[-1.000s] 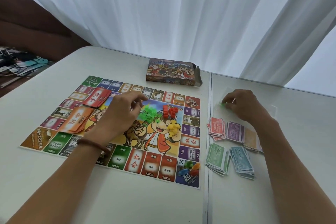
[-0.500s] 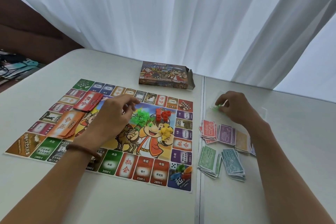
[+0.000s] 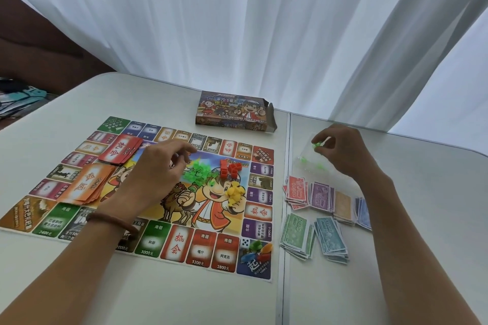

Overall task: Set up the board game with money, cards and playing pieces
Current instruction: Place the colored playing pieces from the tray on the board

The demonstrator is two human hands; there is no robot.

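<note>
My right hand (image 3: 340,152) pinches green pieces (image 3: 317,144) at the clear bag (image 3: 307,163); left hand (image 3: 155,174) grip unclear. Next, I think, they join the green pile (image 3: 196,173).

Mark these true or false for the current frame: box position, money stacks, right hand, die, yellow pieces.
1. The game box lies beyond the far edge of the board. True.
2. The money stacks lie on the board. False: they lie on the table, to the right of the board.
3. The right hand pinches a green piece above a clear bag. True.
4. The die sits in the middle of the board. False: it is at the near right corner, beside the pawns.
5. The yellow pieces lie on the board's centre picture. True.
</note>
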